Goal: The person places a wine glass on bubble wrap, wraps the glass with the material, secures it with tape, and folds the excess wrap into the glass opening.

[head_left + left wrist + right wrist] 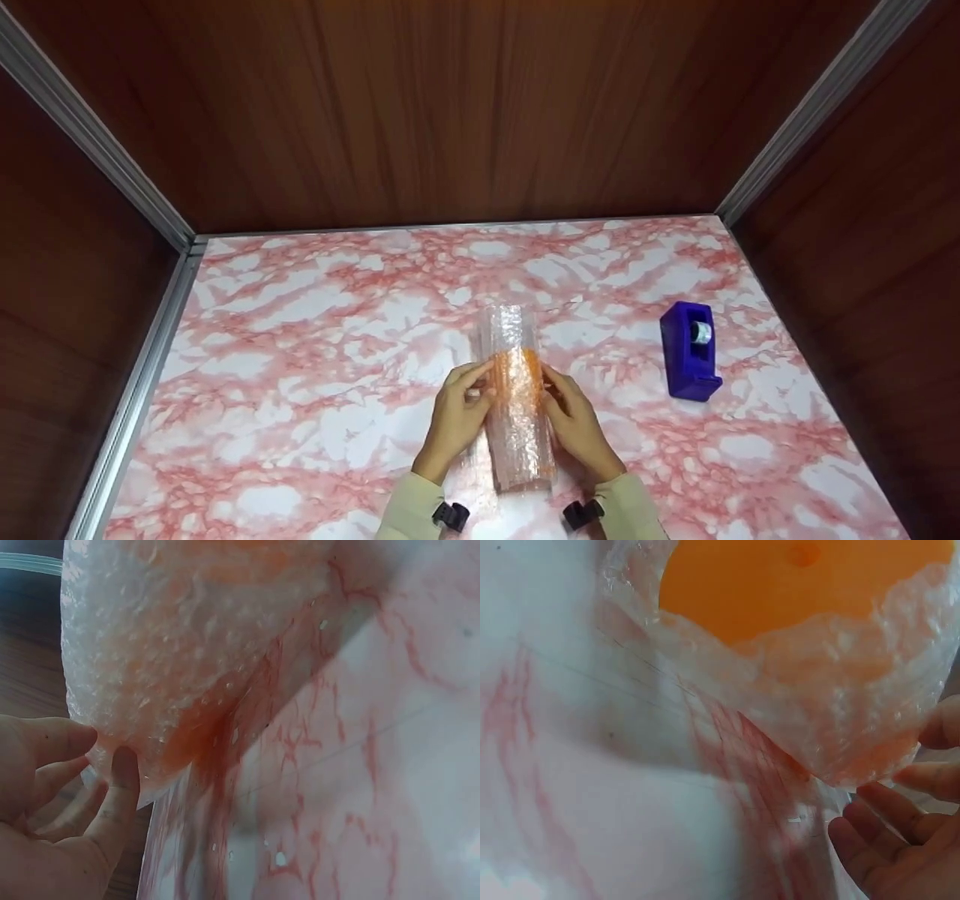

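Note:
A roll of clear bubble wrap (519,442) lies lengthwise toward me on the table, wound around an orange object (517,375). In the right wrist view the orange object (802,585) shows a smooth, round end inside the open end of the wrap; its kind is unclear. On the roll's left side my left hand (455,412) holds the wrap, its thumb and fingertips bent against the edge. From the right side my right hand (581,427) grips the wrap, with fingertips at its lower edge in the right wrist view.
To the right stands a purple tape dispenser (690,352) with a roll of tape in it. The red-and-white marbled table (300,375) is bounded by dark wood panels (450,112) at the back and sides, with metal rails along the corners.

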Tool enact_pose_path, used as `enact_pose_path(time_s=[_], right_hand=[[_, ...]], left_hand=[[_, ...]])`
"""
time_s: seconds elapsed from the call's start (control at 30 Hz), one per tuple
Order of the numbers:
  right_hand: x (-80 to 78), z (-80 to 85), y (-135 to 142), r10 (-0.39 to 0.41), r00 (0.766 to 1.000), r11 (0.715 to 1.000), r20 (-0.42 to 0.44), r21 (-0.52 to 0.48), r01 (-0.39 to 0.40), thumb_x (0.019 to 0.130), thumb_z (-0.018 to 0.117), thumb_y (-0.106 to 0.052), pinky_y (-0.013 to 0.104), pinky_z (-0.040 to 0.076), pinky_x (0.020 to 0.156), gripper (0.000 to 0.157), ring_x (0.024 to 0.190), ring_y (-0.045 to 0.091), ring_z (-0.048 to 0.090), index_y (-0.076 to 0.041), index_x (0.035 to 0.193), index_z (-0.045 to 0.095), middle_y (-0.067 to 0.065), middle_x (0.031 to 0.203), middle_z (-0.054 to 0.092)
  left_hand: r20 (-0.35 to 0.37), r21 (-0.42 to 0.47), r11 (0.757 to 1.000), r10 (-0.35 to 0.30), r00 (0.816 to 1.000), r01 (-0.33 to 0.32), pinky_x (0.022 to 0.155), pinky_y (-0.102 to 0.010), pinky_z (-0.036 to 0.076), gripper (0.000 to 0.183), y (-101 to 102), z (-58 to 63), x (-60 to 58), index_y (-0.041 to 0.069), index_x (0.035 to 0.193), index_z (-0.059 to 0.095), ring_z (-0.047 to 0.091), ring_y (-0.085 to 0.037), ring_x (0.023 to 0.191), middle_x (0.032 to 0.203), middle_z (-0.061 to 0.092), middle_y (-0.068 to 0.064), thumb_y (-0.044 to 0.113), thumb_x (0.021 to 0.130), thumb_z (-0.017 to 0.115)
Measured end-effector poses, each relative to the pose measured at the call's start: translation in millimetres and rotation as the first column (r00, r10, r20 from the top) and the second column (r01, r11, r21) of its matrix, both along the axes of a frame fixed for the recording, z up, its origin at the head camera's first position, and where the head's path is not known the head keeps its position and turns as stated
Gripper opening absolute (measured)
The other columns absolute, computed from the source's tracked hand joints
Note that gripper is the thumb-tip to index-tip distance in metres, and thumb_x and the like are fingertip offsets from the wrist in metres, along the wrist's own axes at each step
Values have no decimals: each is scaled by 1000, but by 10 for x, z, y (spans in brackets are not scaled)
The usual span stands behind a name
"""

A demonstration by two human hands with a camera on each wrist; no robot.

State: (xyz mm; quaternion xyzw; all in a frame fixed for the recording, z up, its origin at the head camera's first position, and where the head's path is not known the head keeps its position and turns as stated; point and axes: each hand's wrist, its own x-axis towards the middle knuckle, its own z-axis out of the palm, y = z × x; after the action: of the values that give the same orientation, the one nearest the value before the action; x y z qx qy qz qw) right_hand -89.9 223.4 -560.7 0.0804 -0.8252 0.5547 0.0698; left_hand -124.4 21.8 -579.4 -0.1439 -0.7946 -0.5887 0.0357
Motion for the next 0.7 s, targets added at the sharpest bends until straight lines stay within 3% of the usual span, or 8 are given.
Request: enact_pose_path(time_s=[0.07, 0.27, 0.4, 0.53, 0.7], right_hand=[[37, 67, -5, 14, 1000, 1000, 16, -2, -14, 101, 53, 3, 38, 50, 94, 47, 111, 38, 60, 12, 146, 40, 26, 126, 58], [71, 32, 8, 56, 997, 998, 57, -44, -54, 104, 48, 0, 45, 52, 91, 53, 110, 32, 63, -1, 154, 32, 23, 127, 61], [64, 48, -8, 74, 992, 993, 100, -94, -64, 105, 48, -1, 48, 51, 93, 49, 115, 31, 61, -6, 153, 38, 21, 130, 60], [40, 100, -26, 33, 985, 990, 172, -139, -9, 105, 52, -11, 54, 45, 99, 46, 123, 34, 56, -10, 150, 45, 18, 136, 58], [6, 123, -44, -33, 994, 991, 103, -127, 46, 100, 61, -8, 55, 42, 102, 42, 120, 40, 53, -1, 141, 55, 23, 132, 53]], left_hand=[[5, 3, 1000, 1, 1000, -1, 85, -36, 54, 40, 7, 4, 1, 9, 135, 63, 63, -21, 104, 132, 57, -9, 8, 95, 69], [-15, 20, 1000, -8, 1000, 9, 81, -40, 56, 39, 12, 25, -2, 11, 134, 65, 64, -22, 102, 130, 60, -8, 13, 95, 70], [11, 33, 999, -23, 1000, 23, 79, -33, 57, 40, -1, 48, 2, 12, 135, 64, 61, -22, 104, 133, 57, -9, 13, 96, 69], [12, 11, 1000, -25, 1000, 25, 80, -32, 57, 40, -7, 46, 2, 13, 136, 63, 60, -21, 104, 137, 54, -10, 11, 96, 68], [-11, 14, 1000, -23, 1000, 23, 84, -34, 56, 41, -17, 10, 5, 12, 137, 63, 63, -22, 104, 137, 55, -10, 9, 96, 68]])
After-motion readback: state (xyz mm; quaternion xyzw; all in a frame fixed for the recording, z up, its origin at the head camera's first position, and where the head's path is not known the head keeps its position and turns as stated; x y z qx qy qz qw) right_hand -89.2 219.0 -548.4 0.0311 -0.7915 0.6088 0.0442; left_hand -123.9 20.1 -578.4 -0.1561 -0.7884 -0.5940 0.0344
